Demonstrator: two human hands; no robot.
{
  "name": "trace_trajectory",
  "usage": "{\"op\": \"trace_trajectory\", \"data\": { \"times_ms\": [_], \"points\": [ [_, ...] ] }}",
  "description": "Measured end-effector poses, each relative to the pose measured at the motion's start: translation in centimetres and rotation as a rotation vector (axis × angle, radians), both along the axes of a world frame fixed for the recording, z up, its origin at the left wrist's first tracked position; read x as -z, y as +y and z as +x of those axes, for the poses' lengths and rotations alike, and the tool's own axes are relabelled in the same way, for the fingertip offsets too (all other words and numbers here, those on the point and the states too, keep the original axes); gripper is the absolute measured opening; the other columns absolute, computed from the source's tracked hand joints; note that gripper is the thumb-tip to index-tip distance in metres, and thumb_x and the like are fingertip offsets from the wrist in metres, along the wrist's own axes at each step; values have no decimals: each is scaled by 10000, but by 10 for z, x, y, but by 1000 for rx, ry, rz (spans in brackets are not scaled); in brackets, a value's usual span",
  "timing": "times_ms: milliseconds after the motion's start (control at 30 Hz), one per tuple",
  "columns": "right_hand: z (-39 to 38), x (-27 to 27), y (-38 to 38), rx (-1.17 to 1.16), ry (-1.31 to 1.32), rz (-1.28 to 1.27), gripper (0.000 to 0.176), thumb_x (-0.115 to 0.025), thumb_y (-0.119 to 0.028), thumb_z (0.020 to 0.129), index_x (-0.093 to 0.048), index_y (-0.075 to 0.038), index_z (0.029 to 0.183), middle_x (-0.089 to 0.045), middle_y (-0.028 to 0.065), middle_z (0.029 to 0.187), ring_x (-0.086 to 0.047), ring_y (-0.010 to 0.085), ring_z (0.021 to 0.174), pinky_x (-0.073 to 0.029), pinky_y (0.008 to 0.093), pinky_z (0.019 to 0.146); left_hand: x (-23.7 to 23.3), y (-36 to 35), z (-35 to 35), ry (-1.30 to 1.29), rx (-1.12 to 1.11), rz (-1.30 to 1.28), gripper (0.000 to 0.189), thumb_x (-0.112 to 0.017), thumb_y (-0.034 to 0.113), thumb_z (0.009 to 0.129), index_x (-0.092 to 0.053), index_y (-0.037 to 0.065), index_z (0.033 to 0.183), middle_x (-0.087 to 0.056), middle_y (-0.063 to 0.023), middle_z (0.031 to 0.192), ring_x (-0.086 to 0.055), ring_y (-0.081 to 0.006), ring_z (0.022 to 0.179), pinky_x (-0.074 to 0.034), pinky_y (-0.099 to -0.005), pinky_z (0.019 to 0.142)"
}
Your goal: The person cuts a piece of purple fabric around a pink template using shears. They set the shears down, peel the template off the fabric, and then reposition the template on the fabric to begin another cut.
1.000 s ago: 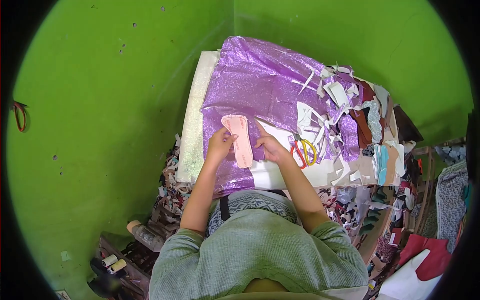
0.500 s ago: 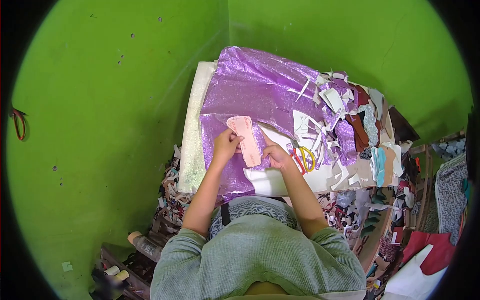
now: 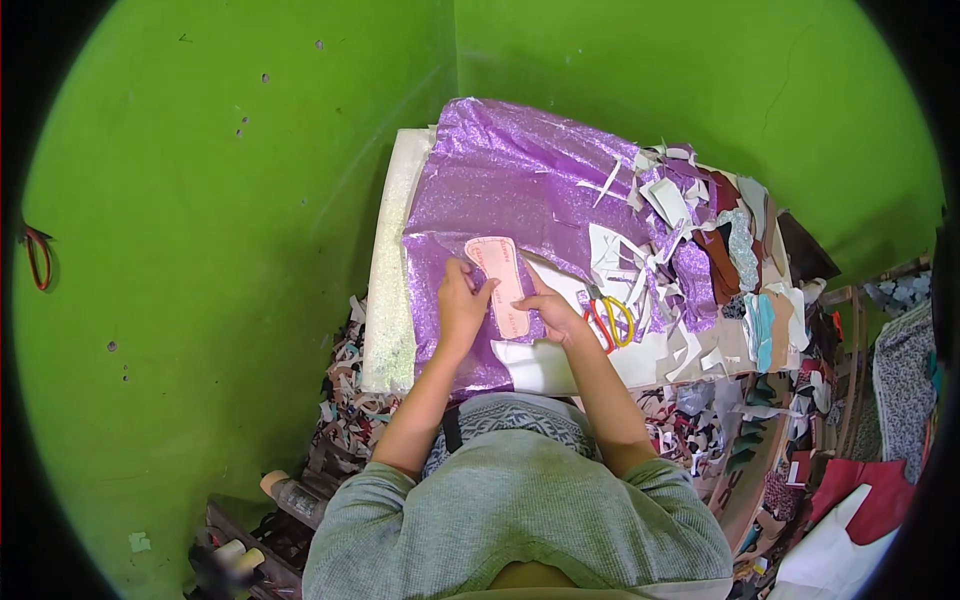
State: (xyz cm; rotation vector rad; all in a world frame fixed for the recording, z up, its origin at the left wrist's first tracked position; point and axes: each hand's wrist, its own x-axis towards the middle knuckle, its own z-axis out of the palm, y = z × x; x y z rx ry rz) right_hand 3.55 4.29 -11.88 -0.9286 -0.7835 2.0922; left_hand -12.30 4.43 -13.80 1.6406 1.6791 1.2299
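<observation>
A pink template with red markings (image 3: pixel 502 282) lies over glittery purple fabric (image 3: pixel 480 190), between my hands. My left hand (image 3: pixel 463 305) is at the template's left edge, with its thumb on it and its fingers bent over the purple fabric. My right hand (image 3: pixel 552 308) pinches the template's lower right edge, thumb on top and the other fingers partly beneath the material. To the right of my right hand lie scissors with one red and one yellow handle (image 3: pixel 618 322). Part of a white sheet (image 3: pixel 550 370) shows below the template.
Fabric offcuts (image 3: pixel 690 250) are heaped on the work surface's right side. A cream roll or folded sheet (image 3: pixel 392 270) runs along the left edge. Scraps (image 3: pixel 345 400) lie below the surface. Red-handled scissors (image 3: pixel 40 258) hang on the green wall (image 3: pixel 200 200). Red fabric (image 3: pixel 870 500) is lower right.
The template has shifted slightly right in view. My left hand has moved right and a little down, and its fingers have come away from the template's upper part. My right thumb now rests on the template.
</observation>
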Motion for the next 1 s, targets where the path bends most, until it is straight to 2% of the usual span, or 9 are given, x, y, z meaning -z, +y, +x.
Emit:
{"op": "trace_trajectory", "data": {
  "times_ms": [100,167,300,367,400,500,567,667,1000],
  "points": [
    [-1,0,1,18,53,19,831,-424,136,697,-115,-202,1391,-351,130,1313,-454,203,1131,-449,311,867,-20,-23,0,-122,-79,-129,278,-663,147,754,-453,-9,661,-538,-86,590,-538,-120,483,-438,-236,362],
    [-1,0,4,18,102,60,833,-427,133,697,-111,-201,1391,-350,131,1314,-462,205,1121,-452,312,862,-17,-40,-4,-114,123,-303,362,-635,288,775,-486,-5,623,-520,-87,518,-477,-168,420,-394,-328,375],
    [-4,-18,6,55,149,36,859,-455,131,690,-110,-229,1389,-423,152,1227,-540,219,989,-499,327,778,-40,-62,-10,-128,272,-611,447,-569,391,813,-536,-4,605,-517,-62,465,-524,-168,438,-435,-316,407],
    [-6,-24,7,56,170,54,862,-451,133,688,-110,-235,1389,-423,155,1225,-537,222,990,-501,318,772,-42,-61,-12,-289,337,-912,448,-529,429,833,-575,-17,822,-608,-115,669,-605,-171,634,-499,-313,537],
    [-7,-23,8,53,176,52,863,-449,133,689,-110,-240,1389,-415,157,1233,-531,223,1001,-502,314,769,-41,-62,-11,-288,336,-912,448,-529,429,833,-575,-17,822,-608,-115,669,-605,-171,634,-499,-313,537],
    [-11,-25,8,72,221,52,857,-433,138,694,-113,-250,1389,-377,145,1277,-513,221,1035,-491,311,791,-36,-71,3,-800,328,-933,486,-506,432,847,-464,-5,1056,-559,-177,959,-563,-166,924,-498,-326,732],
    [-13,-28,7,93,261,52,852,-419,143,699,-116,-255,1388,-346,131,1312,-502,218,1059,-479,311,816,-34,-79,16,-1472,320,-815,559,-489,432,851,-333,26,1202,-449,-153,1173,-420,-185,1130,-370,-385,953],
    [-17,-33,3,82,269,27,853,-419,149,697,-116,-248,1389,-343,129,1315,-487,228,1078,-475,321,829,-47,-77,32,-1744,129,-578,508,-496,382,861,-357,42,1213,-454,-94,1190,-396,-184,1152,-313,-379,999],
    [-14,-31,-2,74,82,114,837,-442,129,718,-109,-244,1389,-328,156,1315,-463,228,1104,-450,306,859,-31,-62,37,-1746,-46,-427,359,-486,215,888,-417,16,1178,-503,-88,1147,-479,-182,1068,-359,-324,968]
  ]
}}
